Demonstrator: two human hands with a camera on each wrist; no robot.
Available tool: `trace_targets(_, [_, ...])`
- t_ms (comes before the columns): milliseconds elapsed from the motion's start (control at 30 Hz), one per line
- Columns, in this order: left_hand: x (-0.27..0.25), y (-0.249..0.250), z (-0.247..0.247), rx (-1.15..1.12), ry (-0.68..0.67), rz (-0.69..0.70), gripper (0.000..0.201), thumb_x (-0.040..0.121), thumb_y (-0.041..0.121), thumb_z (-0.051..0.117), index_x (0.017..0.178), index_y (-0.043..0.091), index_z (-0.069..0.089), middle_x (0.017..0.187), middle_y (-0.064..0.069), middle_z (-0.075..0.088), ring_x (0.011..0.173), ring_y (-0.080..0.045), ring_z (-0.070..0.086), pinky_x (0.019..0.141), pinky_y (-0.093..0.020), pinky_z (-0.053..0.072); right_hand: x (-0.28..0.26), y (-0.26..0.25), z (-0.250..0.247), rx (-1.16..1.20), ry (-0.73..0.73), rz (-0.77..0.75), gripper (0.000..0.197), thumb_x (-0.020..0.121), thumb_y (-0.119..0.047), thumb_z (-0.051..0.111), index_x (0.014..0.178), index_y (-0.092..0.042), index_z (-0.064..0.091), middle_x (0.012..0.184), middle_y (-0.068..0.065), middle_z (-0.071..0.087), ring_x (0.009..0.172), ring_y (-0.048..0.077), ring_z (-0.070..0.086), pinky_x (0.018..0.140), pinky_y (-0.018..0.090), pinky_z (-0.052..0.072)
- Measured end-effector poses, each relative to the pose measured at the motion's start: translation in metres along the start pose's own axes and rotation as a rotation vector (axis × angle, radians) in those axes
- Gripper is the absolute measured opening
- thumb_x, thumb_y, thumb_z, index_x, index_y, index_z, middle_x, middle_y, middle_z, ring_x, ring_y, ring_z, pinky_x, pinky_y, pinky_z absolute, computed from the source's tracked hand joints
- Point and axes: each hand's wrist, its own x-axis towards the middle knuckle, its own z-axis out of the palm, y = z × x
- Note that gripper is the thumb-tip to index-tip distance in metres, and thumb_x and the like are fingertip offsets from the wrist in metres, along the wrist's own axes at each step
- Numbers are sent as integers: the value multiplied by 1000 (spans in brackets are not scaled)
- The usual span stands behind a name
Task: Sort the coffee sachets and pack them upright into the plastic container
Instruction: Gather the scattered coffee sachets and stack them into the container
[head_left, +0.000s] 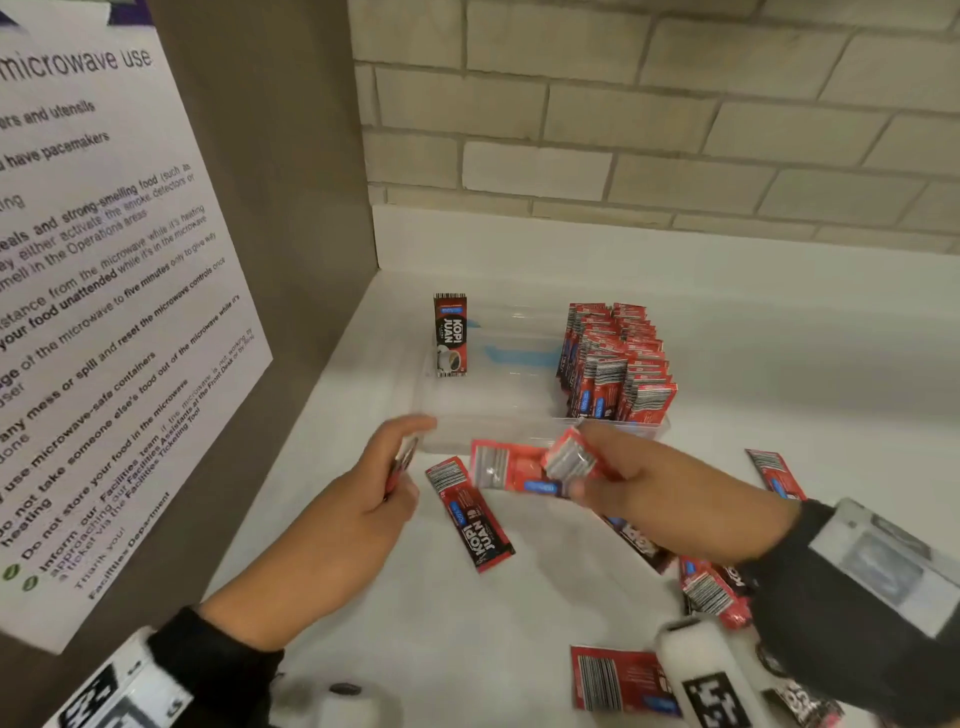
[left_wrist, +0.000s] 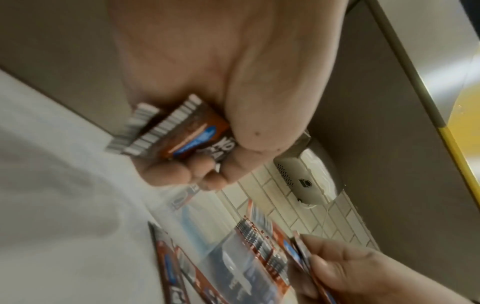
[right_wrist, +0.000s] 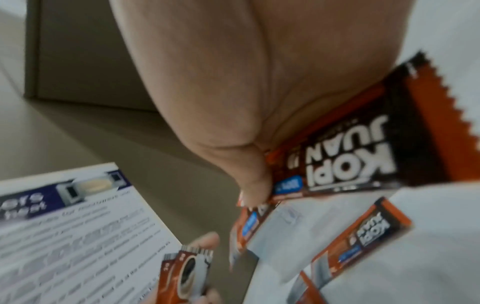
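Gripping a few sachets (head_left: 569, 460) in the right hand (head_left: 639, 488) and a couple in the left hand (head_left: 374, 483), the person is hovering beside the container (head_left: 431, 410) on the worktop (head_left: 467, 623). Squaring edges first, then lowering them upright against the standing row (head_left: 613, 364), is looking wisest.

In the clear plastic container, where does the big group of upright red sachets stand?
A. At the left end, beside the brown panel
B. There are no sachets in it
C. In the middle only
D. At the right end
D: in the head view the packed red sachets fill the right end of the plastic container, while a single black sachet stands at the left end.
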Motion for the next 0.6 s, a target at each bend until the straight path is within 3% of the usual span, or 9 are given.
trace_targets(67, [3,9,4,-195,6,-20,51,96,18,45,112,65,37,64,10,51,51,-7,37,54,-25,36,6,-6,6,271,46,47,16,94,-12,49,108,-16,55,102,15,65,85,22,59,79,34,46])
trace_targets(100, [5,12,6,-315,6,-45,44,96,22,48,107,64,41,60,14,52,49,-6,34,49,-21,33,9,-9,11,410,58,58,18,92,-8,49,106,-17,57,103,14,66,88,26,61,80,36,46])
trace_targets(167, [8,20,7,-588,14,-130,17,92,36,57,94,52,52,59,11,46,48,-7,30,44,-21,23,17,-16,21,605,101,41,21,89,-3,51,100,-18,59,99,8,69,88,24,65,81,35,49])
trace_targets(200, [10,22,7,-720,32,-160,10,86,43,62,90,45,53,64,7,44,49,-8,30,46,-24,20,21,-20,27,621,143,18,19,89,-3,53,98,-17,59,97,7,69,87,23,66,81,36,52])
trace_targets(300, [15,25,10,-917,108,-223,26,74,51,59,87,32,47,69,2,51,51,-8,37,44,-23,29,30,-32,42,415,319,-89,14,83,-9,66,92,-15,57,92,12,69,83,28,67,78,45,54])
trace_targets(367, [16,28,13,-955,102,-211,33,75,53,55,93,29,42,68,1,56,53,-10,44,47,-25,34,35,-39,53,292,369,-185,20,80,-12,70,88,-19,53,77,4,66,68,17,63,64,32,53])
trace_targets(433, [16,30,17,-939,78,-180,40,75,53,55,105,32,39,67,0,62,55,-12,52,53,-29,36,37,-47,62,160,355,-270,25,77,-17,73,88,-18,50,67,-4,59,56,7,53,53,19,43])
trace_targets(500, [17,28,19,-927,81,-188,43,76,46,55,117,41,40,65,3,65,56,-11,60,55,-28,43,38,-51,67,131,297,-319,31,73,-21,77,91,-14,53,70,-2,59,57,9,53,55,21,43])
trace_targets(600, [17,24,15,-943,85,-221,26,92,35,46,116,45,48,63,3,65,54,-10,63,48,-26,52,37,-52,63,242,132,-306,39,69,-27,81,100,-14,62,82,-1,60,62,4,52,61,16,44])
